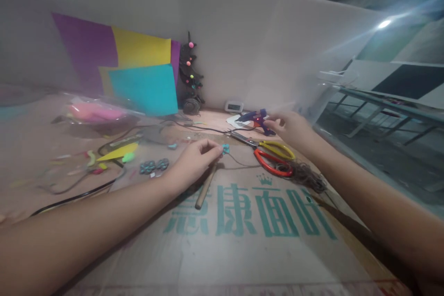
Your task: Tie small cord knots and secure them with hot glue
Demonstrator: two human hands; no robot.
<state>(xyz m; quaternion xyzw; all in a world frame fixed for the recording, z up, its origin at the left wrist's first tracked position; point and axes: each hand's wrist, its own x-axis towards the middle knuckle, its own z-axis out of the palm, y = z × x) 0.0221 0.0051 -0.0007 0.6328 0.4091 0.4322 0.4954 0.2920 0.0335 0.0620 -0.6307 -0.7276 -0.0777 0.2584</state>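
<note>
Head view: left hand (197,163) pinches small blue piece (225,149) at its two o'clock; right hand (292,127) by glue gun (255,118) at its nine o'clock, grip can't tell. Thread (243,164) could snag on scissors (255,144); careless reach might burn.

Right of centre, my feed shows a smooth plastic glue gun (254,118) and scissors (255,144) with metal blades, glossy handles. I take the central stick (206,188) for matt wood, the lower board (222,261) for cardboard, the bag (131,110) at left for shiny clear plastic.
</note>
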